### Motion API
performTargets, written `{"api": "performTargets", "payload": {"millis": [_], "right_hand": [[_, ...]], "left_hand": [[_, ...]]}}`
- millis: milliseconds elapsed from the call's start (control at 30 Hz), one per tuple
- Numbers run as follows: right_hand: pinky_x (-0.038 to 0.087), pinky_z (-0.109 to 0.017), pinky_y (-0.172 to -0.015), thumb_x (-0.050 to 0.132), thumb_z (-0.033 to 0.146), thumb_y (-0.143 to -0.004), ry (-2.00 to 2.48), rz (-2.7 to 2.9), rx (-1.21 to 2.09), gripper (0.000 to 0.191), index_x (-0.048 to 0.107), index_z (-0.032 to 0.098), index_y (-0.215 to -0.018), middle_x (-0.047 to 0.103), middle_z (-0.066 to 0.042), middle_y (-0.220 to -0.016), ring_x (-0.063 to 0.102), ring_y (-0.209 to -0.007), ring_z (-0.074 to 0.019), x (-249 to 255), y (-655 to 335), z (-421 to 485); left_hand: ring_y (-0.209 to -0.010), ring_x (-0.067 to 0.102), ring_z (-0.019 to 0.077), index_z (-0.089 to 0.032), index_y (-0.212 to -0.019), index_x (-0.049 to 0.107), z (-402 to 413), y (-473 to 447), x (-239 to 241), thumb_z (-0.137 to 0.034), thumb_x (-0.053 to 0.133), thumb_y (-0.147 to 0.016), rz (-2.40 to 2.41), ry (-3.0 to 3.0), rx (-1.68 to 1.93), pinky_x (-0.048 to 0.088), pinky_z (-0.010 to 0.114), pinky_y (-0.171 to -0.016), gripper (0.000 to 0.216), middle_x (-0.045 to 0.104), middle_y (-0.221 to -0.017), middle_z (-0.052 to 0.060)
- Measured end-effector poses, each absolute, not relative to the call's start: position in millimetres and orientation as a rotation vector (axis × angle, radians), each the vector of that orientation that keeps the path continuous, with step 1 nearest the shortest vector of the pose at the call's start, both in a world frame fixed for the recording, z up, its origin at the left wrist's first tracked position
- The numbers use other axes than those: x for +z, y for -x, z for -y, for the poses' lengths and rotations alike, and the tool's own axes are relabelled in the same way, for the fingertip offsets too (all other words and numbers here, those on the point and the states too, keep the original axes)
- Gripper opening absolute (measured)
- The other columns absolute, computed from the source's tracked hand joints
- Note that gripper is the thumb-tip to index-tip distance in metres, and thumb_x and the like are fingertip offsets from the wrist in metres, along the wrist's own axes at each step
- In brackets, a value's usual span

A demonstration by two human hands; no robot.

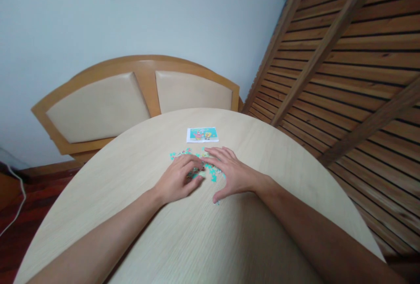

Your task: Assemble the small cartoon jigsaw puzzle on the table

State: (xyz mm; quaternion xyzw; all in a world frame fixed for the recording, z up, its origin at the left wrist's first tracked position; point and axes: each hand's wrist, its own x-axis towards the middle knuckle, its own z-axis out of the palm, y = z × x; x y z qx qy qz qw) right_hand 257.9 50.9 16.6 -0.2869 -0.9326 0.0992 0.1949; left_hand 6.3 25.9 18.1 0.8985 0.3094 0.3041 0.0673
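Round table of pale wood-grained finish (197,240), one, filling most of the lower view; behind it, a plain pale blue-white wall (164,8); against the wall, an arched honey-brown wooden frame with two cream padded panels (149,96); at the right, a leaning-looking screen of brown wooden slats with heavier crossbars (328,78); at the lower left, dark red flooring (39,183) and a thin white cable (22,187). Cut off: the table's near edge, the screen's upper and right-hand parts, both forearms. Partly hidden: the frame's lower portion, behind the table. Hard to make out: the lettering on a small rectangular turquoise card with pink and yellow cartoon figures (206,134), lying flat beyond the hands; also the count of a scatter of small turquoise and multicoloured puzzle pieces (213,171), part of it covered by fingers. Left hand (180,178): loosely curved over the scatter's left side, thumb apart from forefinger, unclenched. Right hand (233,173): spread at the scatter's right side, thumb well apart from fingers, grip released; whether fingertips touch pieces cannot be told. Pieces: on the table, between and beneath the hands, nearer than the card.
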Motion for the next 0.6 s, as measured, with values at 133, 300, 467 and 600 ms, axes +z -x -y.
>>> {"api": "performTargets", "payload": {"millis": [133, 300, 467, 600], "right_hand": [[0.028, -0.051, -0.117, 0.074, 0.068, -0.077, 0.743, 2.514, 0.264, 0.086, 0.047, 0.026, -0.147, 0.052, -0.012, -0.150, 0.043, -0.140, -0.0330, 15.7, -256.1, -51.1], [0.040, -0.045, -0.106, 0.059, 0.037, -0.098, 0.888, 2.300, 0.200, 0.020, 0.068, 0.026, -0.113, 0.069, -0.008, -0.119, 0.058, -0.119, -0.0254, 10.8, -268.1, -62.1], [0.045, -0.045, -0.098, 0.056, 0.013, -0.089, 0.899, 2.260, 0.205, 0.021, 0.072, 0.027, -0.093, 0.070, -0.005, -0.102, 0.061, -0.107, -0.0245, 8.1, -270.8, -66.1], [0.044, -0.046, -0.101, 0.057, 0.010, -0.082, 0.822, 2.334, 0.192, 0.025, 0.074, 0.028, -0.085, 0.071, -0.003, -0.097, 0.060, -0.110, -0.0253, 6.9, -273.3, -65.9]], "left_hand": [[-0.080, 0.065, 0.0190, -0.020, -0.083, 0.064, -9.2, -7.3, 28.6, -0.026, 0.051, -0.096, -0.553, -2.839, 0.779, 0.053, 0.035, -0.080, 0.019, 0.069, -0.080, 0.005], [-0.109, 0.066, 0.0216, -0.021, -0.118, 0.066, 2.5, -12.7, 30.8, -0.020, 0.052, -0.096, -0.325, -2.795, 0.600, 0.053, 0.037, -0.096, 0.026, 0.074, -0.113, 0.008], [-0.111, 0.066, 0.0237, -0.022, -0.117, 0.068, -0.4, -12.5, 30.0, -0.019, 0.051, -0.096, -0.296, -2.840, 0.543, 0.055, 0.040, -0.098, 0.028, 0.074, -0.116, 0.008], [-0.098, 0.068, 0.0230, -0.021, -0.108, 0.070, -3.9, -8.5, 31.2, -0.019, 0.050, -0.096, -0.381, -2.958, 0.541, 0.057, 0.039, -0.087, 0.023, 0.074, -0.104, 0.009]]}}
